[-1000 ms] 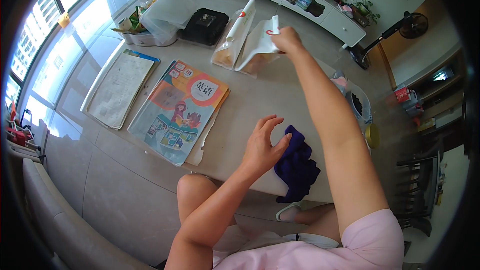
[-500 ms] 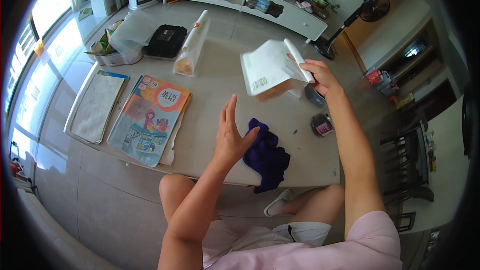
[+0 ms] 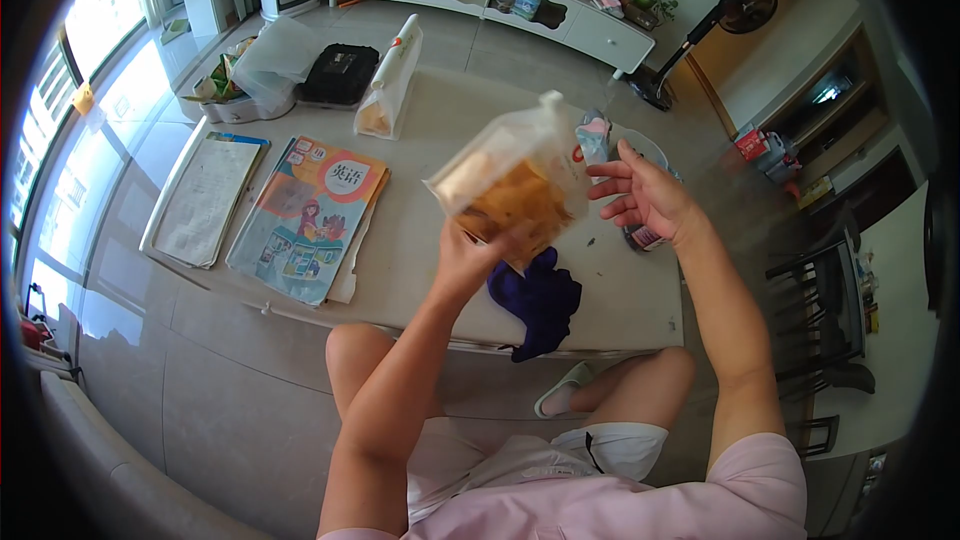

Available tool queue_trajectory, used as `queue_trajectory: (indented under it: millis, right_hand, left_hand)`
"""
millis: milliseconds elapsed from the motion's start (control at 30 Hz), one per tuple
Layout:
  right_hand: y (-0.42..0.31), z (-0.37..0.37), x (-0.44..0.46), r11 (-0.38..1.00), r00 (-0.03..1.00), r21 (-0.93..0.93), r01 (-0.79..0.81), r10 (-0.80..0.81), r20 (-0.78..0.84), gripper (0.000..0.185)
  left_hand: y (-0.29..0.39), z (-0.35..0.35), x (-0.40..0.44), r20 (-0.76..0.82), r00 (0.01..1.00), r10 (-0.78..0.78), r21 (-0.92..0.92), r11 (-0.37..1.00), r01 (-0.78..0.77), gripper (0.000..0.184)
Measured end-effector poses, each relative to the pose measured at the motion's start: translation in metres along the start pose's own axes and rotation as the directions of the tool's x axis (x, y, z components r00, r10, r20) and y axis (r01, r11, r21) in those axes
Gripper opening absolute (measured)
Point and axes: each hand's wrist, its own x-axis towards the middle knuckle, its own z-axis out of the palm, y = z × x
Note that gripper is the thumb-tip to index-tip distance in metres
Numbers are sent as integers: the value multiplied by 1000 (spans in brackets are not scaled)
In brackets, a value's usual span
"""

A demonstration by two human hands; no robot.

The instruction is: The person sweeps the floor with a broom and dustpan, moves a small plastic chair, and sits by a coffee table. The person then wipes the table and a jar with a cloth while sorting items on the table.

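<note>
A translucent white food bag (image 3: 512, 183) with orange-brown pieces inside is tilted up above the table. My left hand (image 3: 474, 258) grips its lower end, the thumb partly hidden behind the plastic. To the right of the bag, my right hand (image 3: 648, 195) has its fingers spread and holds nothing. A crumpled dark purple cloth (image 3: 540, 305) lies on the table (image 3: 420, 290) just below the bag. Partly covered by my right hand is a dark jar (image 3: 646, 238) with a label. Behind the bag shows a small grey-and-pink packet (image 3: 593, 135).
A similar bag (image 3: 390, 85) stands at the table's far side beside a black box (image 3: 340, 75) and a clear plastic container (image 3: 275, 60). Left of my hands lie a textbook (image 3: 310, 215) and a board with papers (image 3: 210, 200). A fan (image 3: 745, 10) stands beyond.
The bag has passed from my right hand to my left and turned, so its food now faces me. My right hand has let go and opened. My left hand has closed on it.
</note>
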Motion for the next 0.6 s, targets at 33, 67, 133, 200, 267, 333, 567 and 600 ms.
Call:
queue_trajectory:
  millis: [33,67,133,200,267,333,567,600]
  right_hand:
    - [2,-3,-1,997,998,-49,54,-56,-38,54]
    - [4,-7,0,989,991,-100,108,-115,-71,53]
    - [8,-6,4,959,967,-198,202,-228,-118,50]
    - [12,-2,7,917,932,-286,279,-330,-148,47]
    - [17,1,14,885,921,-320,338,-381,-79,46]
    - [21,6,19,862,911,-333,382,-412,-20,44]
    - [23,12,28,864,922,-332,379,-385,51,27]
    - [25,9,30,858,911,-324,400,-410,39,24]
  left_hand:
    - [4,-3,-2,11,998,-67,-69,995,68,62]
    - [10,-6,-3,25,991,-131,-138,981,133,59]
    - [12,-8,-6,45,985,-165,-194,966,171,57]
    - [12,-11,-8,75,969,-237,-194,949,247,60]
    - [12,-12,-10,106,950,-293,-202,930,309,63]
    - [12,-11,-11,137,934,-331,-217,910,354,67]
    - [9,-11,-11,143,902,-408,-163,889,428,79]
    - [9,-8,-13,67,908,-413,-149,896,418,81]
